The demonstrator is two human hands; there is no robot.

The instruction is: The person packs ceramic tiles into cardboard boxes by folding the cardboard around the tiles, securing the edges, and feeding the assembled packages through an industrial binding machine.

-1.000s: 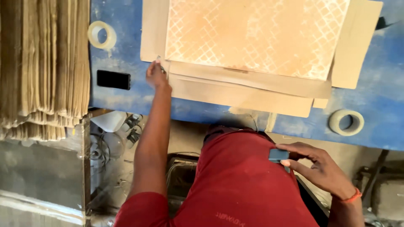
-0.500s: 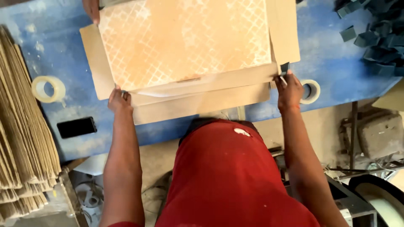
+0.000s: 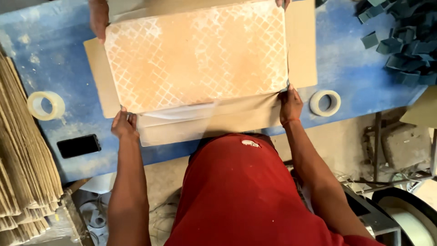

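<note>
The left hand [image 3: 124, 125] and right hand [image 3: 290, 104] each grip a near corner of the cardboard flap [image 3: 205, 123] under the tile [image 3: 198, 57]. A tape roll [image 3: 325, 103] lies just beside the right hand on the blue surface [image 3: 355, 77].

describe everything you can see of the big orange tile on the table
The tile is a large rectangle, pale orange with a white diamond lattice and chalky patches. It lies flat on unfolded brown cardboard on the blue table. The left hand and right hand grip its near corners; another person's hand holds the far left corner.
</note>
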